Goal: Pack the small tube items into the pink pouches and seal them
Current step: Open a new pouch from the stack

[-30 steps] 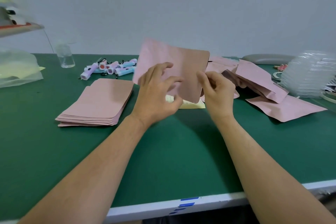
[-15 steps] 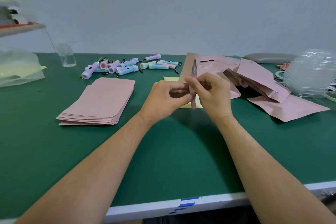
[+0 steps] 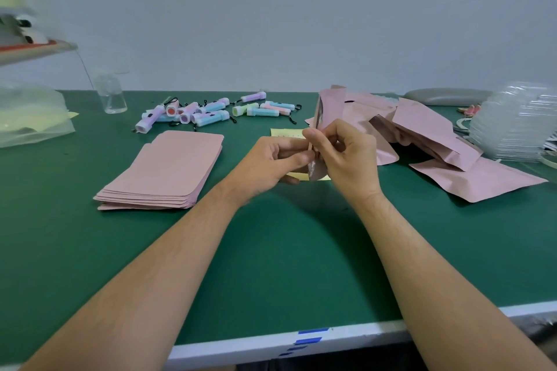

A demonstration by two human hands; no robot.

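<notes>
A pink pouch (image 3: 322, 113) stands edge-on above the green table (image 3: 271, 250), and both hands pinch its near edge. My left hand (image 3: 271, 163) grips it from the left, my right hand (image 3: 346, 156) from the right, fingertips meeting at the pouch's edge. Several small pastel tube items (image 3: 211, 114) with black loops lie in a loose heap at the back of the table. A flat stack of empty pink pouches (image 3: 168, 169) lies to the left of my hands. I cannot tell what the held pouch contains.
More pink pouches (image 3: 437, 141) lie piled at the right, one flat pouch (image 3: 479, 181) nearest. A yellow sheet (image 3: 286, 132) sits under my hands. A clear bottle (image 3: 111, 93) and a plastic bag (image 3: 30, 114) stand at the back left, stacked clear trays (image 3: 518, 123) at the right.
The pouch has turned from face-on to edge-on between my hands. Both hands have closed in on its near edge and now pinch it close together.
</notes>
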